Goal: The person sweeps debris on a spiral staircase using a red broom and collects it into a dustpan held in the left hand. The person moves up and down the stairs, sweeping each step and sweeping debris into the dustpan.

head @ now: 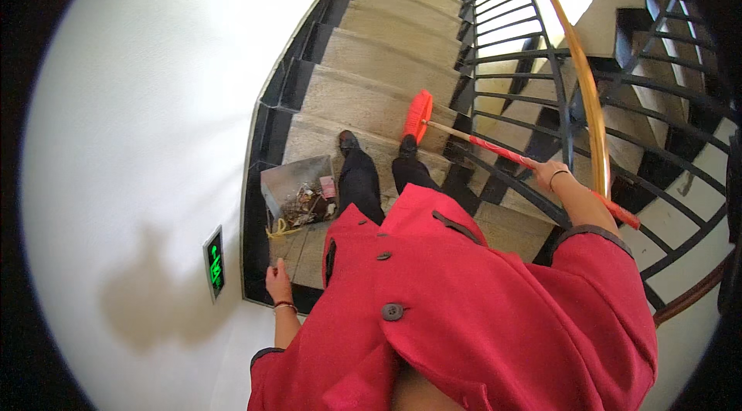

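Observation:
My right hand (pixel 550 173) is closed around the red-wrapped handle (pixel 501 150) of a broom, whose lower end slants down to the stairs. The orange-red broom head (pixel 418 115) lies against a step just beyond my right shoe (pixel 408 145). To the left of my legs is an open dustpan (pixel 284 179) with litter (pixel 310 202) inside, including a pink wrapper or packet (pixel 327 186). A yellow tie (pixel 281 229) hangs at its near edge. My left hand (pixel 278 280), fingers partly curled, is low near that edge; whether it grips a handle is unclear.
Stone stairs (pixel 388 52) run ahead of my feet. A black metal railing (pixel 516 75) with a wooden handrail (pixel 585 75) borders the right, another flight (pixel 632 57) beyond it. On the left are a white wall (pixel 145 121) and a lit green exit sign (pixel 214 263).

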`<act>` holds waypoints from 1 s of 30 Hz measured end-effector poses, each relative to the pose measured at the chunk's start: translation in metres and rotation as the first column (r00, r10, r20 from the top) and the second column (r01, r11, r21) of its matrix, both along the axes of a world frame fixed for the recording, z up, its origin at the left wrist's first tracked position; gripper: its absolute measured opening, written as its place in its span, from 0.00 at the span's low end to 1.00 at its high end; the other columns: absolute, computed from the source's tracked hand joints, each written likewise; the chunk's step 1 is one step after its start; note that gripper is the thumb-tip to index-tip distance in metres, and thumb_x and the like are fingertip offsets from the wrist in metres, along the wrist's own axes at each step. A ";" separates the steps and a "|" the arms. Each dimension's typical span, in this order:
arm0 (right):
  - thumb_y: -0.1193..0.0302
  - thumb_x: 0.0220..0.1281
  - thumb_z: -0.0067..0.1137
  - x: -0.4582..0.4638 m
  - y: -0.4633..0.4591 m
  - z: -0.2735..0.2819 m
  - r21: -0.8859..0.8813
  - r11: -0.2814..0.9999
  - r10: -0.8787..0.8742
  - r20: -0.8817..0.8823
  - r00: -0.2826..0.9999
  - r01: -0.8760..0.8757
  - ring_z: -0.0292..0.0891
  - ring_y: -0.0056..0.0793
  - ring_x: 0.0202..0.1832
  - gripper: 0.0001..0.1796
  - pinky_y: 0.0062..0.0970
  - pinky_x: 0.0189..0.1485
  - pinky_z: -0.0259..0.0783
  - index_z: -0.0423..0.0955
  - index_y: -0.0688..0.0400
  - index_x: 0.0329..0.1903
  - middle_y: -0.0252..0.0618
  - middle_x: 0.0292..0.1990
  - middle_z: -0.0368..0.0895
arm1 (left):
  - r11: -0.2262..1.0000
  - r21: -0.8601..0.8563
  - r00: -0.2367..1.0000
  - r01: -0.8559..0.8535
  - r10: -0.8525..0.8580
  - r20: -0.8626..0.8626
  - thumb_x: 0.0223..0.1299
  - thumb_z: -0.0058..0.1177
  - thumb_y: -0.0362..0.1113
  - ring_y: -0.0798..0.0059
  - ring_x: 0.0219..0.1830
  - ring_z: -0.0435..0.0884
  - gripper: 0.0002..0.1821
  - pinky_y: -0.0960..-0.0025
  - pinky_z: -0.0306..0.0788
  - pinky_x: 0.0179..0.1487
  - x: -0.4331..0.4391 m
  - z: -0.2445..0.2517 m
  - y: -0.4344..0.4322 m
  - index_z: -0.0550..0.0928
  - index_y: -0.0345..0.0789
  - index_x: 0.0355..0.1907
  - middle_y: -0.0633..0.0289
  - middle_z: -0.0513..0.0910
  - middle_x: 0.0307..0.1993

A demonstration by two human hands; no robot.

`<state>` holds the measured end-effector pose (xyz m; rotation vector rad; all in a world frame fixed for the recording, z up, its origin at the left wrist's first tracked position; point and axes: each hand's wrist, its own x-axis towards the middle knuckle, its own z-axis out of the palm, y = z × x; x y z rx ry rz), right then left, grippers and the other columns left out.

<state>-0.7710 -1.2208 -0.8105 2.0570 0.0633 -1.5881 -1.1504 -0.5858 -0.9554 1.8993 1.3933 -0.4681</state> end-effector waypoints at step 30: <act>0.67 0.64 0.47 0.127 -0.050 0.020 0.009 0.902 0.397 0.373 0.839 -0.431 0.81 0.40 0.43 0.20 0.37 0.40 0.75 0.70 0.41 0.58 0.40 0.39 0.83 | 0.985 0.152 0.995 -0.086 0.079 0.056 0.61 0.54 0.55 0.66 0.21 0.70 0.28 0.61 0.65 0.29 0.049 0.023 -0.056 0.71 0.30 0.21 0.58 0.72 0.17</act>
